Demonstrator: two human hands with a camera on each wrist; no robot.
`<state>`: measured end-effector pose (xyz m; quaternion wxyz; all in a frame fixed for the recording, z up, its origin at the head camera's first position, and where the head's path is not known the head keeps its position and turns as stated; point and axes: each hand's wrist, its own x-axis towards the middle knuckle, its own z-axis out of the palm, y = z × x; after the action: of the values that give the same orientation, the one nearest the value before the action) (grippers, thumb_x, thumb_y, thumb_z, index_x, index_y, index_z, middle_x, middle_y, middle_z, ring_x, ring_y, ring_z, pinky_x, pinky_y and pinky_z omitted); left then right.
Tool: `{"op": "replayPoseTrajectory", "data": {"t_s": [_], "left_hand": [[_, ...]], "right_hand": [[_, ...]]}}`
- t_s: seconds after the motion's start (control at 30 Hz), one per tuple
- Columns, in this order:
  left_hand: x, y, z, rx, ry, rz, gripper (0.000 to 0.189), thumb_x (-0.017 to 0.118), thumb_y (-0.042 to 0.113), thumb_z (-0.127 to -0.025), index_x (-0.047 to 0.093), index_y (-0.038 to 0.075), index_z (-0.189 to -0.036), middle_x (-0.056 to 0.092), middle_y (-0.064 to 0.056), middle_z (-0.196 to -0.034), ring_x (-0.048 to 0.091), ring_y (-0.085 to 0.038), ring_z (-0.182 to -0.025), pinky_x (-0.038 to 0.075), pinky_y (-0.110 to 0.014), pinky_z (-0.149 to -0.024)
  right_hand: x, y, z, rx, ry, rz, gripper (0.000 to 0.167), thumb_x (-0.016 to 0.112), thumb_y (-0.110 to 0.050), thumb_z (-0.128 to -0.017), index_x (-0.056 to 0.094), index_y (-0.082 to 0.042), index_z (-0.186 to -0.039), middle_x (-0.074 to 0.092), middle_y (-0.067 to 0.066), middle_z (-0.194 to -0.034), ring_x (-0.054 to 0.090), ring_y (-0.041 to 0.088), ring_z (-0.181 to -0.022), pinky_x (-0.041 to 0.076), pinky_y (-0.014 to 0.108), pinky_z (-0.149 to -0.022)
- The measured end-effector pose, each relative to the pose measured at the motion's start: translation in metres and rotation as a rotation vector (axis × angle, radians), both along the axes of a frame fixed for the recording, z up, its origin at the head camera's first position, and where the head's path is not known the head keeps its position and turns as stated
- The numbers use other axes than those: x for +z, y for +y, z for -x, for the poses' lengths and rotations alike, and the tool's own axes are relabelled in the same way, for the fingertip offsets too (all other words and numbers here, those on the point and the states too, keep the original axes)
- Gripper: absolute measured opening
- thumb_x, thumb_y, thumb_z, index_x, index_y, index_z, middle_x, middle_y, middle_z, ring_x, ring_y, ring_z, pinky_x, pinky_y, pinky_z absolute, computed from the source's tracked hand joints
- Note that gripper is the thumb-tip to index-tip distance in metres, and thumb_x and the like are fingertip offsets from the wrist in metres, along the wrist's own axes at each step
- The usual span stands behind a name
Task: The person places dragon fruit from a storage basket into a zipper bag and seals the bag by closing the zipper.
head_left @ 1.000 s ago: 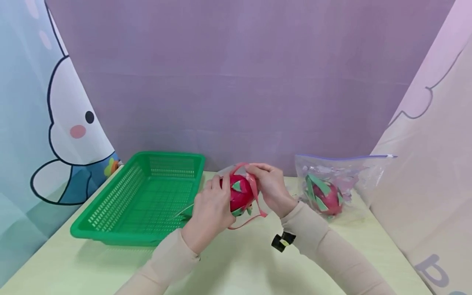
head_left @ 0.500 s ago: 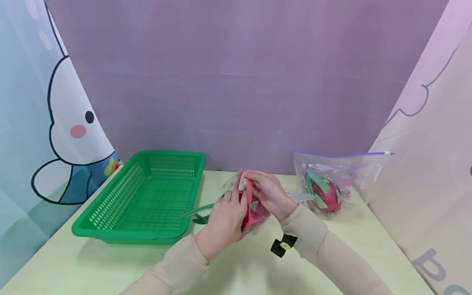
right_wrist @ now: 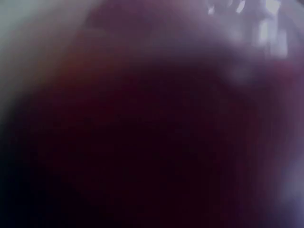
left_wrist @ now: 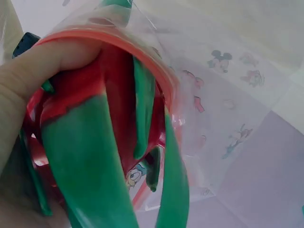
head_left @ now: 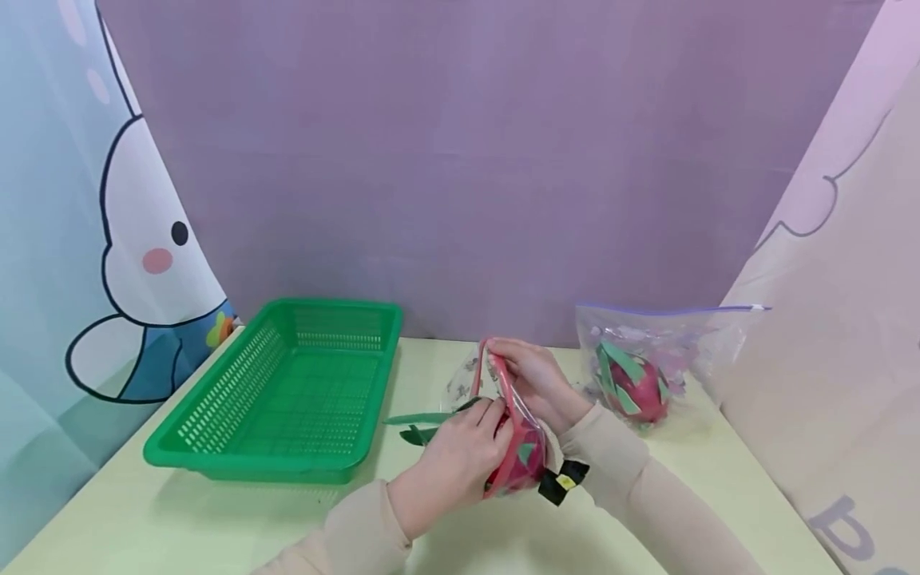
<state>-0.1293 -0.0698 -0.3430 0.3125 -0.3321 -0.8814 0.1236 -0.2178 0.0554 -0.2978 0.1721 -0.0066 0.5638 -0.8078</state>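
Observation:
A red dragon fruit (left_wrist: 118,109) with long green leaves sits partly inside a clear printed bag (left_wrist: 247,90) with a red rim. My left hand (head_left: 460,451) holds the fruit from its leafy end, and in the left wrist view its thumb reaches under the rim. The leaves stick out of the bag's mouth towards the left. At the rim's upper end my right hand (head_left: 535,383) pinches the red edge and keeps the mouth apart. Its lower fingers are hidden behind the bag. The right wrist view is dark red and blurred, too close to read.
A green plastic basket (head_left: 247,467) with slotted sides stands on the left of the pale table (head_left: 251,527). At the right stands a purple-edged zip bag (head_left: 719,339) with another dragon fruit (head_left: 640,391) inside. A purple curtain (head_left: 489,176) hangs behind.
The fruit has gone into the bag's mouth, moving right and down with my left hand. My right hand shifted its hold along the red rim, and the bag now encloses the fruit's right part.

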Motion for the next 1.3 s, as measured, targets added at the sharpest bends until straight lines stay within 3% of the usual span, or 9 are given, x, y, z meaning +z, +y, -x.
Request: {"op": "replayPoseTrajectory", "data": {"t_s": [0.27,0.4,0.53,0.67,0.8,0.97,1.1,1.2,1.3], "left_hand": [[-0.003,0.002,-0.001,-0.021,0.016,0.049,0.058,0.077,0.043,-0.060,0.056,0.013,-0.104,0.057,-0.005,-0.107,0.055,-0.018,-0.095,0.050,-0.022,-0.079],[0.001,0.005,0.003,0.000,-0.028,0.105,0.048,0.075,0.039,-0.063,0.060,0.015,-0.101,0.059,-0.001,-0.098,0.053,-0.015,-0.086,0.049,-0.021,-0.070],[0.004,0.007,0.008,0.043,-0.091,0.177,0.038,0.073,0.040,-0.068,0.064,0.018,-0.099,0.061,0.001,-0.095,0.054,-0.014,-0.083,0.048,-0.020,-0.066],[0.004,0.010,0.010,0.086,-0.158,0.244,0.034,0.074,0.041,-0.070,0.065,0.021,-0.096,0.062,0.003,-0.096,0.053,-0.012,-0.082,0.046,-0.018,-0.063],[0.001,0.016,0.007,0.094,-0.191,0.282,0.035,0.074,0.044,-0.070,0.064,0.022,-0.096,0.063,0.004,-0.096,0.053,-0.012,-0.081,0.045,-0.017,-0.061],[-0.003,0.024,0.007,0.109,-0.206,0.322,0.034,0.071,0.042,-0.075,0.064,0.023,-0.102,0.063,0.005,-0.103,0.055,-0.012,-0.089,0.047,-0.018,-0.065],[-0.005,0.027,0.008,0.132,-0.251,0.364,0.038,0.068,0.043,-0.079,0.063,0.023,-0.110,0.062,0.004,-0.111,0.056,-0.014,-0.099,0.050,-0.021,-0.073],[-0.004,0.027,0.009,0.157,-0.291,0.384,0.041,0.067,0.044,-0.079,0.061,0.023,-0.115,0.060,0.004,-0.116,0.056,-0.014,-0.105,0.051,-0.024,-0.080],[0.002,0.027,0.012,0.187,-0.371,0.402,0.051,0.071,0.046,-0.074,0.058,0.024,-0.118,0.058,0.005,-0.121,0.053,-0.013,-0.112,0.048,-0.026,-0.088]], "right_hand": [[0.001,0.008,0.000,0.045,0.108,-0.142,0.038,0.057,-0.012,-0.090,0.052,0.006,-0.123,0.062,-0.001,-0.091,0.060,0.005,-0.075,0.051,0.017,-0.070],[0.004,0.008,-0.001,0.060,0.178,-0.223,0.031,0.062,-0.014,-0.087,0.059,0.005,-0.112,0.064,-0.001,-0.086,0.059,0.007,-0.072,0.050,0.020,-0.069],[0.006,0.007,-0.002,0.053,0.241,-0.328,0.028,0.064,-0.016,-0.085,0.064,0.002,-0.106,0.066,0.005,-0.094,0.060,0.011,-0.080,0.050,0.026,-0.077],[0.004,0.008,-0.004,0.055,0.226,-0.364,0.022,0.065,-0.019,-0.084,0.066,-0.003,-0.101,0.065,0.005,-0.098,0.060,0.017,-0.087,0.045,0.036,-0.087],[0.000,0.009,-0.007,0.065,0.221,-0.390,0.017,0.066,-0.020,-0.084,0.067,-0.007,-0.095,0.065,0.003,-0.094,0.062,0.028,-0.092,0.043,0.041,-0.087],[-0.005,0.008,-0.006,0.056,0.246,-0.432,0.017,0.066,-0.019,-0.083,0.068,-0.007,-0.094,0.066,0.003,-0.090,0.063,0.033,-0.091,0.042,0.042,-0.083],[-0.007,0.006,-0.006,0.055,0.216,-0.457,0.017,0.068,-0.020,-0.082,0.068,-0.008,-0.095,0.067,0.004,-0.092,0.064,0.030,-0.091,0.033,0.053,-0.086],[-0.008,0.006,-0.006,0.063,0.206,-0.443,0.018,0.068,-0.021,-0.082,0.068,-0.009,-0.095,0.067,0.007,-0.098,0.063,0.030,-0.095,0.035,0.050,-0.087],[-0.009,0.005,-0.005,0.079,0.231,-0.417,0.018,0.067,-0.020,-0.083,0.068,-0.007,-0.095,0.067,0.007,-0.099,0.062,0.030,-0.097,0.045,0.036,-0.081]]}}
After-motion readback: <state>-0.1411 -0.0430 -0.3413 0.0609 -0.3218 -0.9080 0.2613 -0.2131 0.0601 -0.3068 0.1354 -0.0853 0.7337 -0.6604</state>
